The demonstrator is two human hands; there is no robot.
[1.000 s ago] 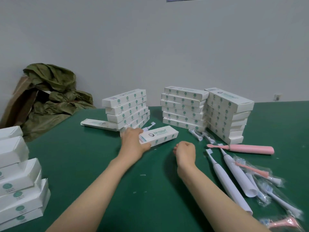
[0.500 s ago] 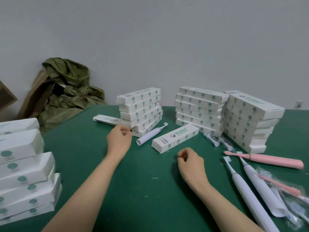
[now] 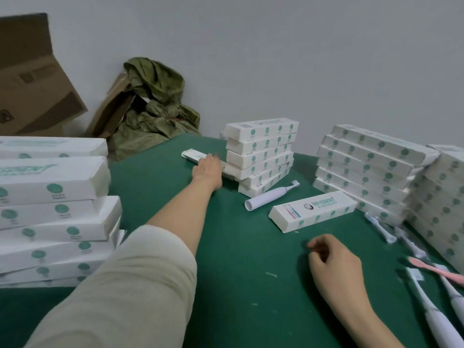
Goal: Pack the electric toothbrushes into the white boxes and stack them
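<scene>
My left hand reaches far across the green table and its fingers lie on a flat white box beside the middle stack of white boxes. A white electric toothbrush lies in front of that stack. Next to it lies a single white box with its printed face up. My right hand rests on the table near me, fingers loosely curled, holding nothing. More white toothbrushes and a pink toothbrush lie at the right.
A tall stack of white boxes stands at the near left. Two more stacks stand at the right. Loose brush heads lie before them. A cardboard carton and a crumpled green sack sit against the wall.
My left hand let go near the single box and moved away to the flat box by the middle stack. The white toothbrush came into view. The camera turned left.
</scene>
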